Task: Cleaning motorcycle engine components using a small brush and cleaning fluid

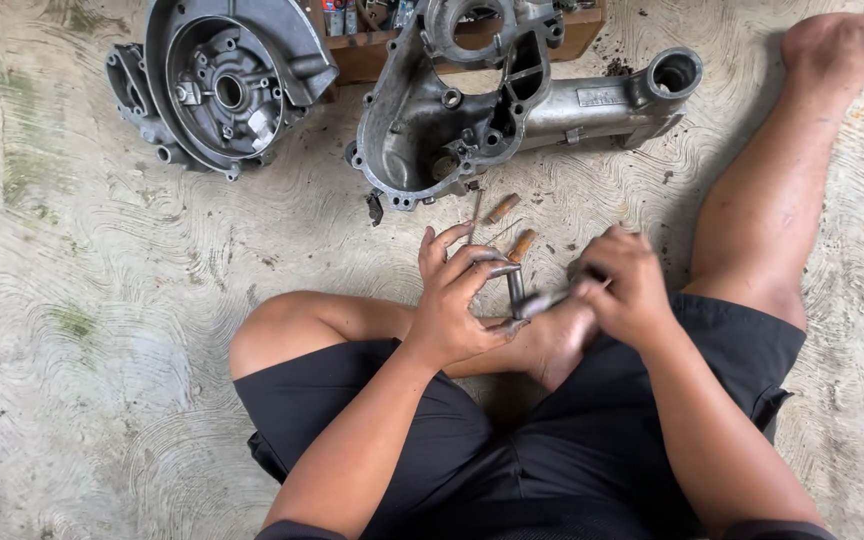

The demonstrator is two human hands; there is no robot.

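A rough concrete floor (102, 300) with swirled trowel marks and green stains is seen from above, and a person in black shorts (552, 460) is seated on it with 1 leg folded in and the other stretched out to the right. A short dark metal rod (516, 290) is held upright over the folded foot, pinched between the thumb and fingertips of the left hand (457, 300), whose other fingers are spread. The right hand (627, 285) is closed around a slim grey tool (544, 302) whose tip is laid against the rod. Beyond the hands, 2 small wooden-handled tools (510, 228) are lying on the floor. Further up, 2 grey engine casings are set side by side: a round cover (222, 85) on the left and a long crankcase half (512, 105) on the right, partly resting on a wooden box (372, 50)
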